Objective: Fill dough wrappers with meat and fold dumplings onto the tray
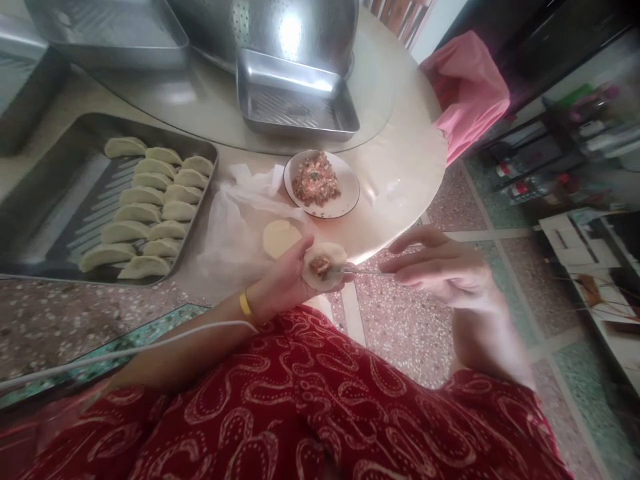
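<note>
A round dumpling wrapper [324,264] is cupped in the left hand [283,280], whose fingers are curled loosely under it, and a small mound of meat filling sits at its centre, above the lap and just off the table edge [400,200]. The right hand [435,267] is closed in a pinch on a thin metal utensil [367,271], probably a spoon handle, whose tip rests at the filling; the hand is blurred, so the grip is not seen in detail. The wrapper is judged to be light, soft and limp, easily torn or stretched once wetted by the filling, so it is best supported from beneath across the palm and taken by its bare rim, not its loaded middle. One spare wrapper [281,237] is seen lying on thin plastic sheeting [230,220] on the table, just beside the held one. One plate of filling [321,183] stands near it. About thirteen folded dumplings [145,215] are counted in rows on one metal tray [55,200]; two further empty trays [295,100] and one large steel bowl [280,27] are seen beyond.
</note>
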A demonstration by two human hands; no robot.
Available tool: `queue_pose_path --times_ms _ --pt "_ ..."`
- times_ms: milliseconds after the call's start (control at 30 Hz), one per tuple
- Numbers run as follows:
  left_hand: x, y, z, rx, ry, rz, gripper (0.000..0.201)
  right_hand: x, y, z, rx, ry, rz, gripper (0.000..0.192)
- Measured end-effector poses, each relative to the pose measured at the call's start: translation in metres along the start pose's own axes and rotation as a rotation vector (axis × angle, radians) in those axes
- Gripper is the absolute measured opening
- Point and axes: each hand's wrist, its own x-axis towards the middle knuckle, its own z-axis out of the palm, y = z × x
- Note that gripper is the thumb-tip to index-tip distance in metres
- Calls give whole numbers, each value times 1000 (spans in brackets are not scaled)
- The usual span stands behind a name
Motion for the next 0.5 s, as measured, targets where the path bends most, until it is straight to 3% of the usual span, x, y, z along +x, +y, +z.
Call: queue_pose_path --times_ms 300,500 --pt "0 1 7 -90 117 80 59 -19 5 -3 38 117 43 30" --pt "-3 0 14 -95 143 142 60 -14 2 19 28 260 90 27"
